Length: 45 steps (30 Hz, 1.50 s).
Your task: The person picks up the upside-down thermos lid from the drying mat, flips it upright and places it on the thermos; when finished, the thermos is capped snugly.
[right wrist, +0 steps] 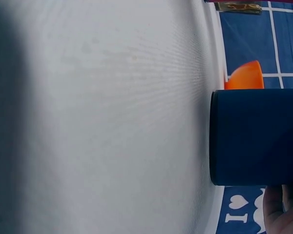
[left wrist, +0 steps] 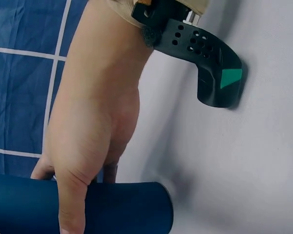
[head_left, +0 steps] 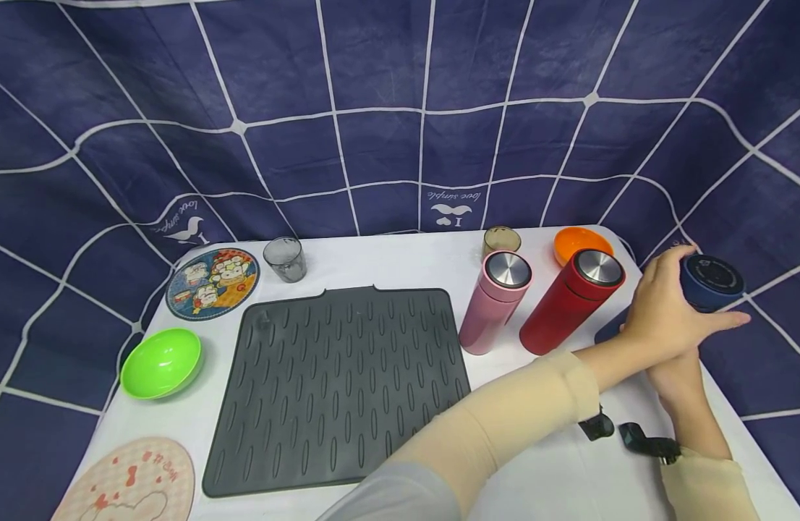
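Note:
At the right of the head view, both my hands are on a dark blue thermos flask [head_left: 706, 300]. My left hand [head_left: 670, 311] curves round its upper end by the lid, fingers on the far side and thumb stretched along the near side. Lower down, my right hand [head_left: 676, 376] grips the body, partly hidden by the left forearm. The left wrist view shows the right hand [left wrist: 95, 131] wrapped round the flask [left wrist: 129, 207]. In the right wrist view the flask's base [right wrist: 234, 139] is close over the white tabletop [right wrist: 112, 122], and right-hand fingers [right wrist: 278, 209] show beside it.
A red flask [head_left: 569, 307] and a pink flask [head_left: 487, 311] stand to the left. Behind them are an orange bowl [head_left: 582, 242] and an amber glass [head_left: 502, 237]. A grey mat [head_left: 348, 376], green bowl [head_left: 162, 365], grey glass [head_left: 286, 260] and two round mats occupy the left.

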### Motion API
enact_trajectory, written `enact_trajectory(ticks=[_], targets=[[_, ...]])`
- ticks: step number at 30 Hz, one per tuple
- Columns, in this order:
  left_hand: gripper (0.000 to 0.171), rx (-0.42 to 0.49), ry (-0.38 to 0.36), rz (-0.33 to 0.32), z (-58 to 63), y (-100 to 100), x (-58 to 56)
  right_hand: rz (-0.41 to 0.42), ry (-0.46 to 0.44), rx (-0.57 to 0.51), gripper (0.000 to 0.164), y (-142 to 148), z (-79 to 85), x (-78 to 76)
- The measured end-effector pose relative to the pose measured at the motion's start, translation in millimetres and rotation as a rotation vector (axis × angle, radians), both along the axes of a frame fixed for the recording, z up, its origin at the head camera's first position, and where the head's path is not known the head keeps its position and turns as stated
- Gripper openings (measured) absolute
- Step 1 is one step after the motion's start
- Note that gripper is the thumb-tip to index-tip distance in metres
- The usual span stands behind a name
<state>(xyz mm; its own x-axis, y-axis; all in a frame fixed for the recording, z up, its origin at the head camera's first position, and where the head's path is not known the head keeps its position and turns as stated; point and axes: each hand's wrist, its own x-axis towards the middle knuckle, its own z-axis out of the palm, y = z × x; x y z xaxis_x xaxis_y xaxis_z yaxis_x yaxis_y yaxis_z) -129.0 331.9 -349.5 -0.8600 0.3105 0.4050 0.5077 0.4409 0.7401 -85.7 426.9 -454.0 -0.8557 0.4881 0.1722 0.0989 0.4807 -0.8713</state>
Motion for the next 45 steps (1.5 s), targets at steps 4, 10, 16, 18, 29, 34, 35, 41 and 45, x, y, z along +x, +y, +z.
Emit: enact_trajectory(ticks=[4,10,16,18,29,34,35,41,45], targets=[[0.086,0.045,-0.035,0.006,-4.1,0,-0.3,0.026,0.014,-0.007,0.045,-2,1.0,0.2],[0.086,-0.007,-0.059,-0.158,-5.7,-7,-5.8,0.012,0.010,-0.012,0.039,-3,2.8,-0.3],[0.081,0.079,-0.082,-0.201,-8.3,-9,-8.4,0.046,0.079,-0.139,0.059,-1,1.6,-1.1],[0.078,0.054,-0.078,-0.198,-9.0,-10,-8.3,0.048,0.072,-0.151,0.068,0,1.1,-1.1],[0.089,0.053,-0.138,-0.166,-9.4,-5,-3.8,0.016,0.007,-0.066,0.034,2,-2.5,0.4],[0.079,0.128,-0.114,-0.163,-15.4,-8,-5.6,0.049,0.080,-0.178,0.063,0,-1.7,-1.8],[0.076,0.111,-0.111,-0.171,-16.5,-8,-6.0,0.050,0.085,-0.173,0.067,-1,-1.4,-2.2],[0.063,-0.047,-0.082,-0.243,-17.5,-12,-9.0,0.035,0.095,-0.193,0.070,-2,-1.0,-2.3],[0.076,-0.036,-0.154,-0.217,-13.1,-8,-8.2,0.037,0.109,-0.217,0.065,-3,-1.7,-2.9]])
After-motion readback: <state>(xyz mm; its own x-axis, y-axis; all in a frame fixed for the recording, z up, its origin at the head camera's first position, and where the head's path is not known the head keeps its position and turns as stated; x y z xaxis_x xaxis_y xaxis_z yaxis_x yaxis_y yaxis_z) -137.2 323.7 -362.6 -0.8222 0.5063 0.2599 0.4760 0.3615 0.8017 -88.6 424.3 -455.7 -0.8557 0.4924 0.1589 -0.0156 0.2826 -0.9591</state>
